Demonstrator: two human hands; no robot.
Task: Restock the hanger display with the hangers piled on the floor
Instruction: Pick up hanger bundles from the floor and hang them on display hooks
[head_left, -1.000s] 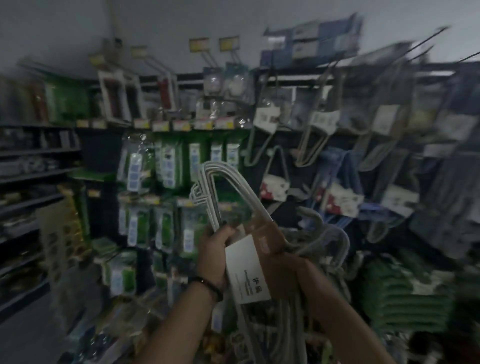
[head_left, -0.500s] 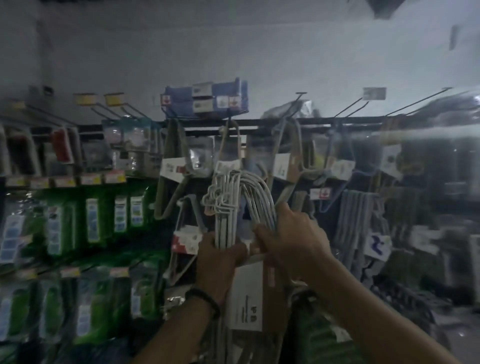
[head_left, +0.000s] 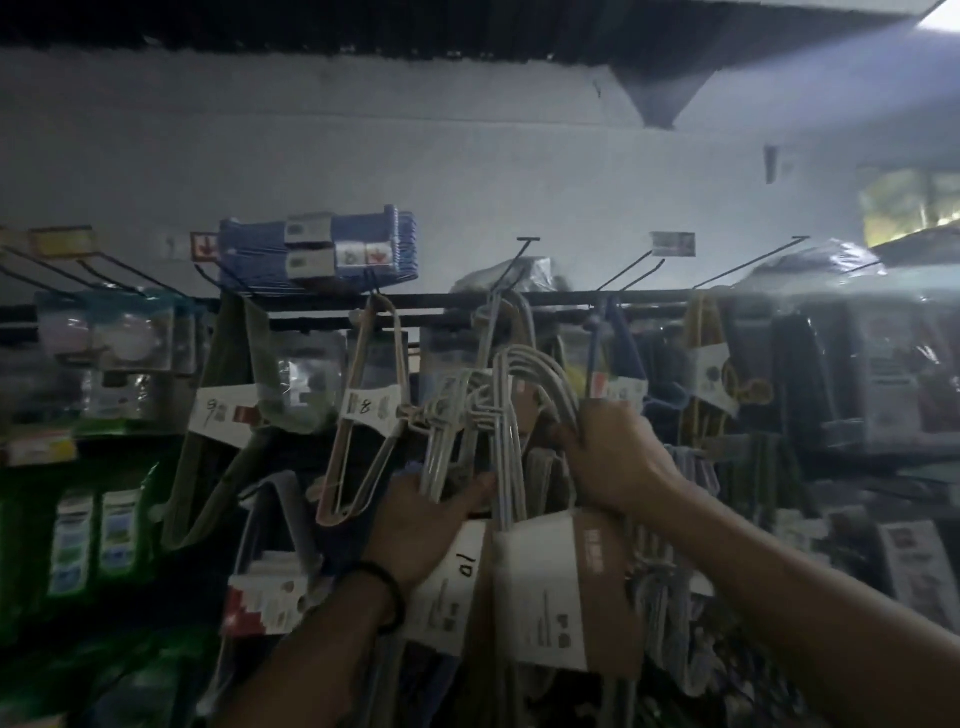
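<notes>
I hold two bundles of grey-white hangers up in front of the display. My left hand grips the necks of the left hanger bundle, whose card label reads 10. My right hand is closed over the hook curve of the right hanger bundle, which carries a brown and white card sleeve. Both sets of hooks sit just below the black display rail and its empty peg. A pale hanger pack labelled 8 hangs to the left.
More hanger packs hang along the rail: olive ones at left, blue and yellow at right. A blue stack lies on top. Green packets fill the lower left. The floor is out of view.
The view has tilted upward and both hands have raised the hanger bundles closer to the top rail. The bundles have separated, one in each hand.
</notes>
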